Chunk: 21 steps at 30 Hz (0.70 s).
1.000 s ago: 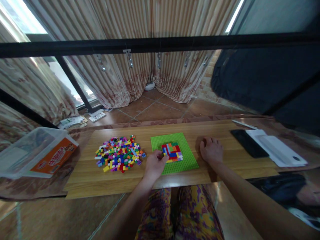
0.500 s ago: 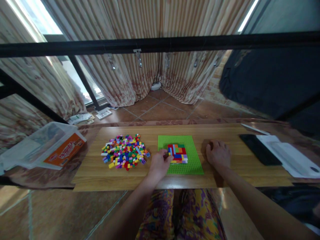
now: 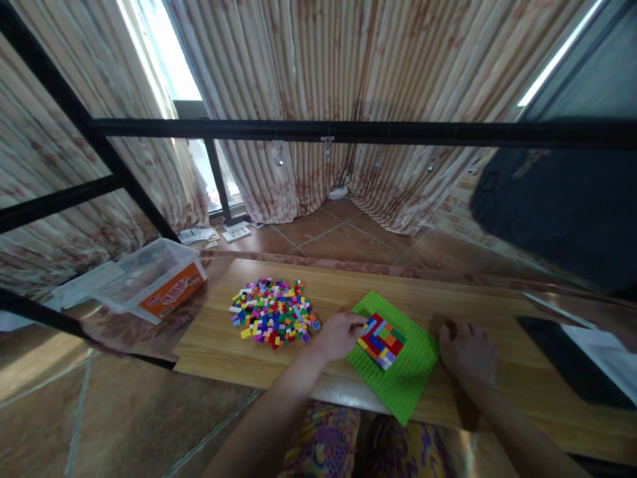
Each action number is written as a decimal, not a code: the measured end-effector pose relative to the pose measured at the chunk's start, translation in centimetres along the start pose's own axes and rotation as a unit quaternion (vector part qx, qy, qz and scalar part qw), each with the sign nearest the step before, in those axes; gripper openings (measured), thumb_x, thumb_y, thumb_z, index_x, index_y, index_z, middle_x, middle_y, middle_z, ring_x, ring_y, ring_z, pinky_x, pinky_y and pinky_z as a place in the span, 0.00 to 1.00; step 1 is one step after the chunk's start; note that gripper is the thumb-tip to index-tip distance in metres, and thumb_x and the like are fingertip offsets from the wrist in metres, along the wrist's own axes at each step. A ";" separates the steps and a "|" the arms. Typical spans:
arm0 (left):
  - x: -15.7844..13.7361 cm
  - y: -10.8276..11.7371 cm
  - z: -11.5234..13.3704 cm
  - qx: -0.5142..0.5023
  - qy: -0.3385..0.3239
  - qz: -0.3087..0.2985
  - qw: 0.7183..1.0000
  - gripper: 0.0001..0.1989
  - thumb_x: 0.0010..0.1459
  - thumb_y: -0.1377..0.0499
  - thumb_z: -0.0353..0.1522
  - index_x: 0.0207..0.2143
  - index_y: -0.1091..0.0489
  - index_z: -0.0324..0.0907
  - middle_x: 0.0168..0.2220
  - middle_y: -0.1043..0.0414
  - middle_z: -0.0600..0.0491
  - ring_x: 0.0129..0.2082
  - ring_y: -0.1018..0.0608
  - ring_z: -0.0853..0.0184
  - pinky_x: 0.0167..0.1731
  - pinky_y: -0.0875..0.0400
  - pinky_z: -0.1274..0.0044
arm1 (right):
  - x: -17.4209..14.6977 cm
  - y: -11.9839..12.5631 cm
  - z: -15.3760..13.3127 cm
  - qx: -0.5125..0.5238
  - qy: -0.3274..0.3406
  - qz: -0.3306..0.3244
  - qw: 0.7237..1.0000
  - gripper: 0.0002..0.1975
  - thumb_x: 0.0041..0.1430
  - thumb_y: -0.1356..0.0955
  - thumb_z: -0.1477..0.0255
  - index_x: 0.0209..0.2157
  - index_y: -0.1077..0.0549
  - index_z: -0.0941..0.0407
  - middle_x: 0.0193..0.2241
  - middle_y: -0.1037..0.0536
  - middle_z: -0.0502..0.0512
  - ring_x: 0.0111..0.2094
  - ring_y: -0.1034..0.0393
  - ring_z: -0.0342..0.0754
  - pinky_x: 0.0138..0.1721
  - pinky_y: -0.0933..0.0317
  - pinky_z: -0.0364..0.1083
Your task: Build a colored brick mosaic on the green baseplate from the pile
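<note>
- Brick build (image 3: 382, 340) is sitting on the green baseplate (image 3: 408, 390), askew on the counter (image 3: 213, 345).
- My left hand (image 3: 342, 335) is working narrowly at its left edge; whether gripping, I cannot tell.
- My right hand (image 3: 468, 352) is resting loosely, apparently unladen; I am recommending it brace the baseplate.

The premises were judged to be a home. Floor-length patterned curtains (image 3: 308, 86) were noted across the top of the frame, beside a bright window (image 3: 176, 60) at upper left. Brown floor tiles (image 3: 343, 239) were observed at centre; loose toy bricks (image 3: 273, 312) were found on a wooden tabletop (image 3: 209, 345).
</note>
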State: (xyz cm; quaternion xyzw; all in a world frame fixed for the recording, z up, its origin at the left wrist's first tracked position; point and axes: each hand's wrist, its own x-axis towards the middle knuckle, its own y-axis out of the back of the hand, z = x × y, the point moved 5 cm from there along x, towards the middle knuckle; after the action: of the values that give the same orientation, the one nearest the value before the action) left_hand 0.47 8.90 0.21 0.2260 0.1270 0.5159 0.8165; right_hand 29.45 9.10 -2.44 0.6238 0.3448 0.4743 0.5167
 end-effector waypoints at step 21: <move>2.4 -0.5 0.6 0.116 -0.045 0.010 0.992 0.17 0.57 0.48 0.25 0.41 0.23 0.46 0.40 0.20 0.52 0.42 0.21 0.63 0.46 0.28 0.72 | 0.5 -0.9 1.6 0.064 0.068 0.068 0.993 0.22 0.58 0.42 0.60 0.43 0.26 0.59 0.41 0.24 0.65 0.43 0.31 0.58 0.46 0.41 0.53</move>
State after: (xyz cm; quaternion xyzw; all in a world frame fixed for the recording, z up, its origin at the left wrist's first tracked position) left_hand 2.22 10.72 0.54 0.3432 0.1466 0.4951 0.7846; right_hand 31.20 9.28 -3.25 0.6440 0.3650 0.5267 0.4178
